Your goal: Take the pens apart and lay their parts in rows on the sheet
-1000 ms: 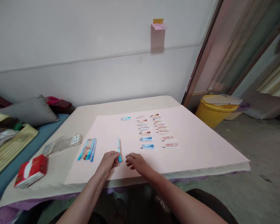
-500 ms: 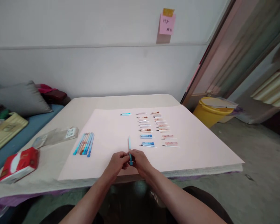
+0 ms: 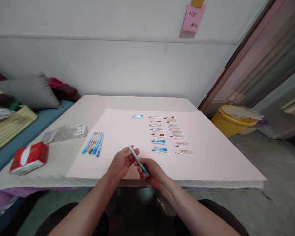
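Plainly, 1 pale blue pen [image 3: 138, 160] is pinched near its darker end by the right hand [image 3: 152, 170], over the pink sheet [image 3: 216, 160]; the left hand [image 3: 121, 163] is held open, fingers loosely spread beside the pen's upper part, contact unclear. From the hands, a clear plastic packet [image 3: 66, 133] is seen at 10 o'clock, contents indistinct; a red packet [image 3: 36, 154] at 9 o'clock, contents hidden; a yellow bucket [image 3: 226, 126] at 2 o'clock, topped by a pale flat cover [image 3: 243, 112].

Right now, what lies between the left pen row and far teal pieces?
The head view shows bare pink sheet between pen row and teal pieces.
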{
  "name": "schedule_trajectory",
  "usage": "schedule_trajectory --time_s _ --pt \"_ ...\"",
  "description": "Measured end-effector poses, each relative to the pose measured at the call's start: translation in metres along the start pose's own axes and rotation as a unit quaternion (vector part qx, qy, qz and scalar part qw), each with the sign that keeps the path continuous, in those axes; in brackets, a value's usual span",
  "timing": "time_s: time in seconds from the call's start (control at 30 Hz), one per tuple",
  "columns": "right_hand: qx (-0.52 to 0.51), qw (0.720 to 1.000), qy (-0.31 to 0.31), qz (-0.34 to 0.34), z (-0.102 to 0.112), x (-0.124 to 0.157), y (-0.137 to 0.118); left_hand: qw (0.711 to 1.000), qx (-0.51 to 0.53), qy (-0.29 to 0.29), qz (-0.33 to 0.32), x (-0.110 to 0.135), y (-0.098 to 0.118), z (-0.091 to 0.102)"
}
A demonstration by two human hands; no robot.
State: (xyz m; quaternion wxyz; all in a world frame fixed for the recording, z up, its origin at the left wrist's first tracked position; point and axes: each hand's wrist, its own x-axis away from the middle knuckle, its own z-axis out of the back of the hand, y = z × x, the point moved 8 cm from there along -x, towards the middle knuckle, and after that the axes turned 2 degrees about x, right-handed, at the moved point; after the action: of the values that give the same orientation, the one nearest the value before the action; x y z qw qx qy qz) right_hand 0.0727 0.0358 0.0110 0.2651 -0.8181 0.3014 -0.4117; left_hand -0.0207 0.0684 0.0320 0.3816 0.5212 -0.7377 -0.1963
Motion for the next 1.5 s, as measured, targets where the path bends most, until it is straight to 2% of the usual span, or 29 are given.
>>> schedule_trajectory --time_s 0.3,0.43,0.57,0.7,0.87,0.93,1.1,1.17,1.37,1.5 --pt "0.002 0.999 -0.053 0.01 -0.014 0.009 -0.004 1.0 0.001 -0.031 -0.002 0.002 -0.007 -0.006" --pt "0.065 0.995 -0.018 0.071 -0.008 0.009 -0.009 1.0 -0.018 -0.017 -0.019 0.003 -0.006 -0.003" --pt "0.173 0.976 0.04 0.13 -0.006 0.011 -0.018 0.998 -0.039 0.027 -0.038 0.003 -0.003 0.005" --pt "0.229 0.962 0.08 0.124 -0.004 0.01 -0.018 0.994 -0.075 0.072 -0.032 0.003 -0.004 0.012" --pt "0.192 0.972 0.063 0.118 0.0 0.01 -0.017 1.0 0.015 0.011 -0.005 0.004 -0.007 0.0" --pt "0.195 0.971 0.064 0.12 0.0 0.011 -0.018 1.0 0.016 -0.006 -0.008 0.004 -0.006 -0.003" --pt "0.265 0.951 0.095 0.125 0.0 0.013 -0.023 0.998 -0.046 0.041 -0.035 0.003 -0.002 0.007" --pt "0.263 0.952 0.093 0.124 -0.001 0.014 -0.023 0.996 -0.058 0.05 -0.036 0.004 -0.002 0.008" --pt "0.202 0.969 0.07 0.122 0.001 0.016 -0.024 1.0 0.002 -0.014 0.001 0.003 -0.007 -0.005" --pt "0.25 0.957 0.088 0.122 0.001 0.016 -0.025 0.999 -0.046 0.022 -0.019 0.001 -0.005 0.004"
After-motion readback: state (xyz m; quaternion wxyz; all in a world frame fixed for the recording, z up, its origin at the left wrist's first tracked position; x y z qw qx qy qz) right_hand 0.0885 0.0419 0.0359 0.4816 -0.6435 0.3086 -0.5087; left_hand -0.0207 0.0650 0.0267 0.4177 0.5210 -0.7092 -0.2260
